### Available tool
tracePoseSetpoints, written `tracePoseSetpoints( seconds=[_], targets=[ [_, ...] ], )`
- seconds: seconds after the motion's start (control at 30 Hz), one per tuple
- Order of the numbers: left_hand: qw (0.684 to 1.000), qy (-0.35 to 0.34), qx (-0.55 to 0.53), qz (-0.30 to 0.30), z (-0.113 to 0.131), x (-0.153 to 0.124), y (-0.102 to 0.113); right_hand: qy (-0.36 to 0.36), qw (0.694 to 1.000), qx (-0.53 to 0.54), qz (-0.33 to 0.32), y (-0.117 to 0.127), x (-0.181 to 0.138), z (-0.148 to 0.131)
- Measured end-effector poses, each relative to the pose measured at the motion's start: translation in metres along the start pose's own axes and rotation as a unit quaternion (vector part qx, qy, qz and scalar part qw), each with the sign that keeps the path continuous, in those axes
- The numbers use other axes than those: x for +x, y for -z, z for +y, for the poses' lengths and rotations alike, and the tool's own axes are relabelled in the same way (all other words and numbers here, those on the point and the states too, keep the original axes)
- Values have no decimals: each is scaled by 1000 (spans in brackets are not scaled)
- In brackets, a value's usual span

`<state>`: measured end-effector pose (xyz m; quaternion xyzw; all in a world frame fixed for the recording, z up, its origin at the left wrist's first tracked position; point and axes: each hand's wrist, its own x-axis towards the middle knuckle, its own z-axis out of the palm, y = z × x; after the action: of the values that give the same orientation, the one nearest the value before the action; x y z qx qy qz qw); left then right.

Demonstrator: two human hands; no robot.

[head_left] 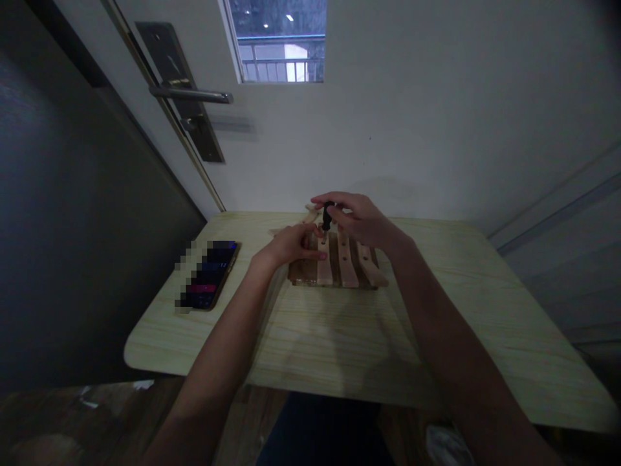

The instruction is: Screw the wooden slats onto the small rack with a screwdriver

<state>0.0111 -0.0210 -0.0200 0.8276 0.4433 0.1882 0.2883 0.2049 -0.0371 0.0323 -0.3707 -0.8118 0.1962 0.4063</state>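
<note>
My right hand is closed around the black handle of a small screwdriver, held upright with its tip down at the leftmost wooden strip. My left hand grips that strip from the left, a finger and thumb bent round it close to the screwdriver tip. Two more pale strips with dark holes or screws, a middle strip and a slanted right strip, lie across a brown wooden board. My hands hide part of the board's far side.
A phone, partly blurred out, lies on the left of the light wood table. More wooden pieces sit behind my left hand. A white door with a metal handle stands at the table's far edge.
</note>
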Motion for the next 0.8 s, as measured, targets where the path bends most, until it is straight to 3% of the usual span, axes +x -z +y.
tracePoseSetpoints(
  seconds=[0.2, 0.5, 0.63, 0.8],
  targets=[
    [1000, 4, 2, -6, 1, 0, 1, 10, 999, -21, -32, 7, 1, -4],
    [1000, -2, -1, -8, 1, -1, 1, -35, 994, -44, 94, -6, 1, -4],
    [1000, -1, -4, -5, 2, 0, 1, -3, 1000, -3, 30, -4, 1, -6],
    [1000, -6, -6, -8, -1, 0, 0, -14, 999, 32, -42, 4, 3, -9]
  ],
)
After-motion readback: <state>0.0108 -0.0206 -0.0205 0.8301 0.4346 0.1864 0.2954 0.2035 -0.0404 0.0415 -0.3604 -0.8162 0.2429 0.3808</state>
